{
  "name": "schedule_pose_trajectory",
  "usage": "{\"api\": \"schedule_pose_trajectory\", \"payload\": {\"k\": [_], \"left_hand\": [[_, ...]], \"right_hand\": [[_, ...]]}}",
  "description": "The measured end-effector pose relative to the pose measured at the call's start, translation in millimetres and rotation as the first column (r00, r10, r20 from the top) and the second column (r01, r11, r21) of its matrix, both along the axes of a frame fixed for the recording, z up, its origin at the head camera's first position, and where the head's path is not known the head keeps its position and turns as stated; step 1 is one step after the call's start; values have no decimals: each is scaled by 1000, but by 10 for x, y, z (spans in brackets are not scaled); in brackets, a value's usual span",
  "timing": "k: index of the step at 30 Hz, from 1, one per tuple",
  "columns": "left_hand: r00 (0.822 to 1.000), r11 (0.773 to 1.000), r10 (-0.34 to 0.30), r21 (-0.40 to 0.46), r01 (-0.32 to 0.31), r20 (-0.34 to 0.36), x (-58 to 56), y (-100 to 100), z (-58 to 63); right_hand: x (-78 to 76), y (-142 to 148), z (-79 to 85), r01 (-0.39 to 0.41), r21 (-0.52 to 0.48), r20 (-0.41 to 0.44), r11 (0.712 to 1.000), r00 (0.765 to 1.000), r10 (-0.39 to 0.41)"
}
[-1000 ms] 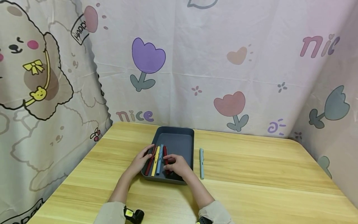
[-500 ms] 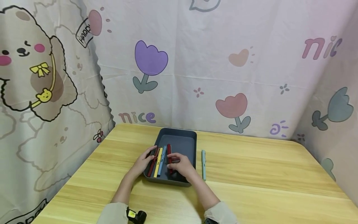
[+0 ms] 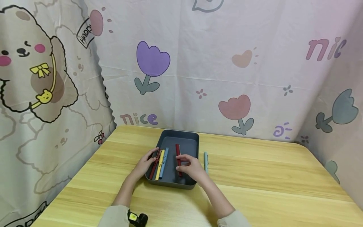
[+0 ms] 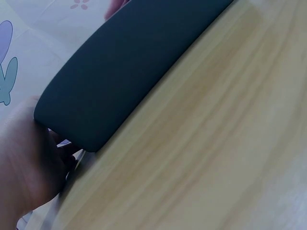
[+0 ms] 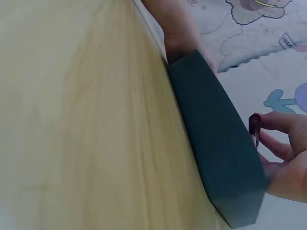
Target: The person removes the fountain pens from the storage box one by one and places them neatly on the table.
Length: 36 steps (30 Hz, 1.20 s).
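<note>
Above the dark tray (image 3: 182, 143), we see the right hand (image 3: 192, 167) pinch a red pen (image 3: 178, 151) near mid-length, presumably for control, beside three leaning pens (image 3: 160, 164), while the left hand (image 3: 143, 165) grips the tray's left side, probably steadying it.

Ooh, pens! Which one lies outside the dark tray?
The pale green pen, on the table right of the tray. The yellow pen, blue pen and left red pen lie inside; the right hand holds the second red pen in or over it.
</note>
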<state>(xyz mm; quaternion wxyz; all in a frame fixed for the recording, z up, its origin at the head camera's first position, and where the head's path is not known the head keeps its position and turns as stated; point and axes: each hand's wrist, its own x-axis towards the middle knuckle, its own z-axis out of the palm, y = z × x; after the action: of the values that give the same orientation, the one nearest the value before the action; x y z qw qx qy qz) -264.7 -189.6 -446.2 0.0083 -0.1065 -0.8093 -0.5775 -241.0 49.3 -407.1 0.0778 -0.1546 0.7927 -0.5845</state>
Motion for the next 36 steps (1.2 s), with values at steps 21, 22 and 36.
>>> {"api": "schedule_pose_trajectory", "payload": {"k": [21, 22, 36], "left_hand": [[1000, 1000, 3, -10, -3, 1, -14, -1, -18], [1000, 1000, 3, -13, -3, -1, -14, -3, -20], [1000, 1000, 7, -13, -7, 1, -16, -6, -21]], "right_hand": [[202, 545, 101, 100, -40, 23, 994, 995, -99], [207, 567, 99, 111, -40, 21, 993, 994, -110], [223, 825, 45, 203, -51, 20, 978, 979, -202]]}}
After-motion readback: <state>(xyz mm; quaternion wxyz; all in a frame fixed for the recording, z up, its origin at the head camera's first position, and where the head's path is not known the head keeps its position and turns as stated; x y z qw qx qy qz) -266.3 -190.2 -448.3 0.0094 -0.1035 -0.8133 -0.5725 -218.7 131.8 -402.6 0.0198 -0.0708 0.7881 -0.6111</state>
